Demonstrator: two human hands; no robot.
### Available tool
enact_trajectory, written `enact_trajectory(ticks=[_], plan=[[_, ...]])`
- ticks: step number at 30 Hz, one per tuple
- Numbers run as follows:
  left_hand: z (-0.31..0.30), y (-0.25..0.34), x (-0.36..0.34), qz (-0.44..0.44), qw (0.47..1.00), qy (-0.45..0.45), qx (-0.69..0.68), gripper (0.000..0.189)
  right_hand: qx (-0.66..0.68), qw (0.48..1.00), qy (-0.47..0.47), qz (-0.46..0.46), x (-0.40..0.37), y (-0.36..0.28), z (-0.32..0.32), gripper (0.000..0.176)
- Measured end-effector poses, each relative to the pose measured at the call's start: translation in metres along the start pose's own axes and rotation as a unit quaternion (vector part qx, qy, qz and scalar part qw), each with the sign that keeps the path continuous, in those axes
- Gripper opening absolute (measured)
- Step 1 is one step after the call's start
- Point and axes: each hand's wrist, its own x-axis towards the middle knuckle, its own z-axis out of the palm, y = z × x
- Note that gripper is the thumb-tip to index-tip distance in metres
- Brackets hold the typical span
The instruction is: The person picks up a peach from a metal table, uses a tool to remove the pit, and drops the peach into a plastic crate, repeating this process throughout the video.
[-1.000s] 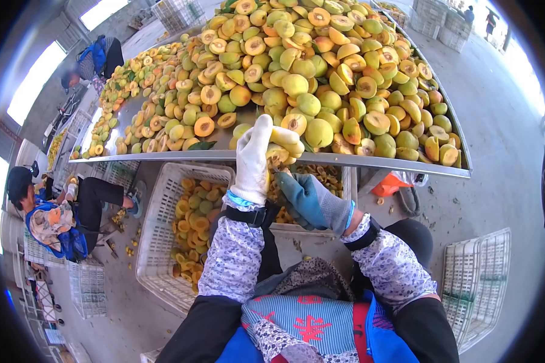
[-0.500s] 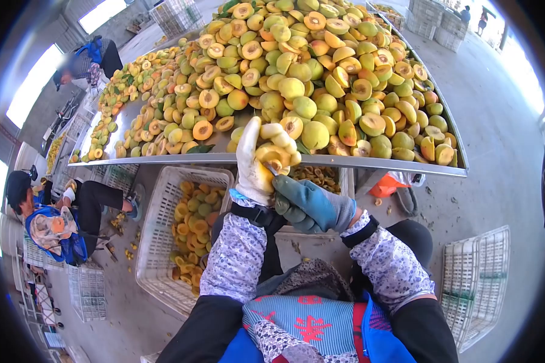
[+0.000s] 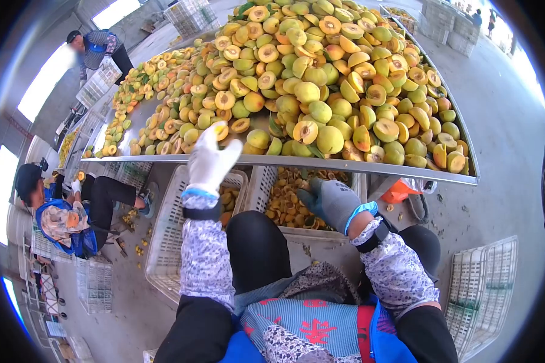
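Note:
My left hand [image 3: 212, 160], in a white glove, reaches over the front edge of the metal table [image 3: 272, 160]. Its thumb is spread away from the fingers, and the fingertips are right at a halved yellow peach [image 3: 221, 130] on the edge of the pile. My right hand [image 3: 335, 204], in a blue-grey glove, hangs low over a white crate [image 3: 261, 192] of cut peach pieces [image 3: 284, 196]. Its fingers curl downward; what they hold, if anything, is hidden behind the glove. A large heap of peach halves [image 3: 321, 78] covers the table above both hands.
Another white crate [image 3: 163, 242] with peach pieces stands left of my knees. An upright white crate [image 3: 481, 290] is on the floor at right. A seated person [image 3: 63, 212] works at left; another person [image 3: 106, 48] stands behind with a crate. An orange bag [image 3: 399, 189] hangs under the table.
My hands have parted. The left moved up and left to the pile, without the peach it held. The right, earlier working a metal-tipped tool at that peach, moved right over the crate.

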Motion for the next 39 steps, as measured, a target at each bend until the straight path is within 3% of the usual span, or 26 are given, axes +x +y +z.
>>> enact_trajectory(ticks=[1,4,6,8,9,10,12,13,16,18,19,21,23,25,27,31,34,37,39], plan=[[0.018,0.003,0.008,0.098,0.994,-0.038,-0.007,0.062,0.014,1.000,-0.013,0.003,0.000,-0.003,0.000,0.037],[0.064,0.009,0.034,0.111,0.974,-0.191,0.045,0.060,0.007,0.999,-0.029,0.017,0.002,-0.002,0.003,0.038],[0.069,0.013,0.042,0.064,0.976,-0.201,0.061,0.058,0.024,0.999,-0.022,0.006,0.002,-0.002,0.001,0.036],[0.059,0.014,0.046,0.015,0.980,-0.197,-0.015,0.057,0.044,0.999,0.009,-0.009,0.003,-0.005,-0.001,0.035],[0.060,0.005,0.047,0.021,0.986,-0.149,-0.076,0.054,0.057,0.998,0.035,-0.020,0.004,-0.008,-0.002,0.035],[0.067,-0.003,0.048,-0.086,0.908,-0.167,-0.374,0.050,0.069,0.995,0.060,-0.032,0.005,-0.011,-0.002,0.035],[0.035,0.019,0.037,-0.175,0.819,-0.171,-0.520,0.046,0.157,0.979,0.118,-0.061,0.013,-0.014,0.003,0.034],[0.031,0.022,0.030,-0.145,0.761,-0.200,-0.600,0.047,0.200,0.966,0.146,-0.076,0.017,-0.017,0.004,0.035],[0.030,0.046,0.005,-0.098,0.711,-0.205,-0.665,0.046,0.256,0.943,0.177,-0.116,0.025,-0.027,0.004,0.036],[0.031,0.069,-0.010,-0.133,0.692,-0.185,-0.685,0.048,0.270,0.941,0.176,-0.100,0.025,-0.032,0.002,0.035],[0.042,0.073,-0.018,-0.054,0.741,-0.136,-0.655,0.047,0.276,0.940,0.177,-0.091,0.025,-0.033,0.001,0.035],[0.046,0.086,-0.026,0.020,0.763,-0.107,-0.637,0.047,0.291,0.935,0.185,-0.082,0.024,-0.035,0.001,0.035],[0.039,0.096,-0.029,0.010,0.727,-0.147,-0.671,0.046,0.314,0.926,0.193,-0.084,0.025,-0.037,0.002,0.035],[0.050,0.093,-0.033,0.045,0.777,-0.111,-0.618,0.045,0.341,0.914,0.198,-0.099,0.024,-0.036,0.008,0.032],[0.049,0.098,-0.039,0.019,0.731,-0.125,-0.670,0.045,0.365,0.905,0.193,-0.102,0.023,-0.037,0.011,0.031],[0.052,0.116,-0.047,-0.003,0.722,-0.053,-0.690,0.047,0.340,0.919,0.183,-0.082,0.023,-0.036,0.013,0.040],[0.053,0.109,-0.047,-0.035,0.697,-0.081,-0.711,0.050,0.312,0.936,0.143,-0.076,0.023,-0.032,0.009,0.044],[0.055,0.094,-0.047,-0.022,0.740,-0.111,-0.663,0.054,0.288,0.947,0.119,-0.082,0.022,-0.026,0.017,0.043],[0.052,0.094,-0.049,-0.048,0.730,-0.128,-0.670,0.054,0.297,0.944,0.117,-0.088,0.023,-0.023,0.027,0.040]])
